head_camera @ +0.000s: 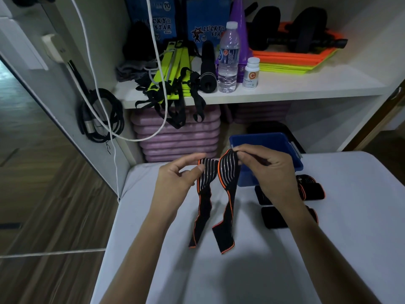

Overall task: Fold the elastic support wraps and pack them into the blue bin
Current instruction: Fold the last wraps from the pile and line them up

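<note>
Elastic support wrap (pixel 225 191), black with orange edging and pale ribbing, hangs doubled over between both hands above the white tabletop (pixel 219 277), its two loose ends dangling nearest the camera and just reaching the surface, well on the near side of the blue bin (pixel 265 142). Left hand (pixel 175 183) holds the left-hand length of the wrap, thumb pressed on the ribbed face and the fingers (pixel 192 160) stretched behind it. Right hand (pixel 269 172) pinches the top of the fold, its fingers curled round the band, directly in front of the bin and covering part of the bin's near wall. Further wraps (pixel 311 189), black with orange trim, lie on the tabletop just on the near side of the bin's right corner, partly hidden by the right forearm; how they are folded cannot be told. The bin itself stands at the far edge of the tabletop. Beyond the bin and to its left, a stack of purple mats (pixel 177 137) sits under a white shelf (pixel 285 88). On that shelf above the bin stand a water bottle (pixel 228 58), a small white pill bottle (pixel 251 73), and to their left a tangle of yellow-green straps (pixel 173 71).
</note>
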